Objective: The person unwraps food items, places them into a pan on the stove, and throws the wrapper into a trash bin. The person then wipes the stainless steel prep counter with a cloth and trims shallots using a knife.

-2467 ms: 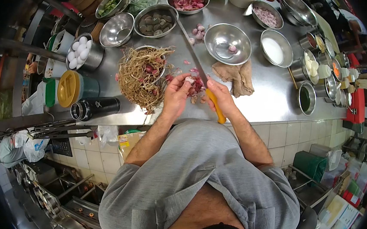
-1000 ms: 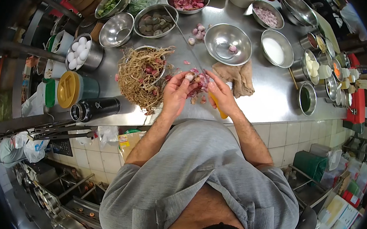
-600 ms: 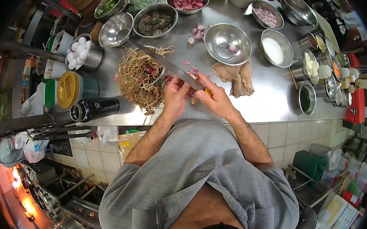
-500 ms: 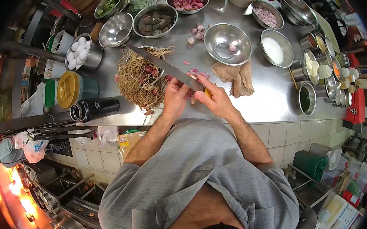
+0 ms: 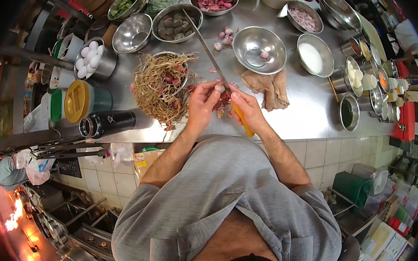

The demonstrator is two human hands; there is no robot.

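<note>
My right hand [image 5: 249,109] is closed round the yellow handle of a long knife [image 5: 210,54]. Its narrow blade points away and to the left, its tip over the bowl of dark shells. In my left hand [image 5: 203,103], a small pale shallot [image 5: 219,87] is pinched between thumb and fingers, close beside the blade. Below both hands, reddish peelings [image 5: 223,102] are scattered on the steel. Left of my left hand sits a heap of shallots with long dry roots [image 5: 161,85], partly over a metal bowl. One shallot lies in the steel bowl [image 5: 250,40] ahead.
A brown cloth [image 5: 271,89] lies right of the hands. Loose shallots [image 5: 225,36] rest near the bowl of dark shells [image 5: 170,32]. On the left stand a pot of eggs [image 5: 92,60] and a black bottle [image 5: 109,124]. Flames [image 5: 15,213] burn at lower left.
The knife blade has swung from pointing left over the rooty heap to pointing farther forward. My right hand has turned, showing the yellow handle, and the shallot in my left hand now shows clearly.
</note>
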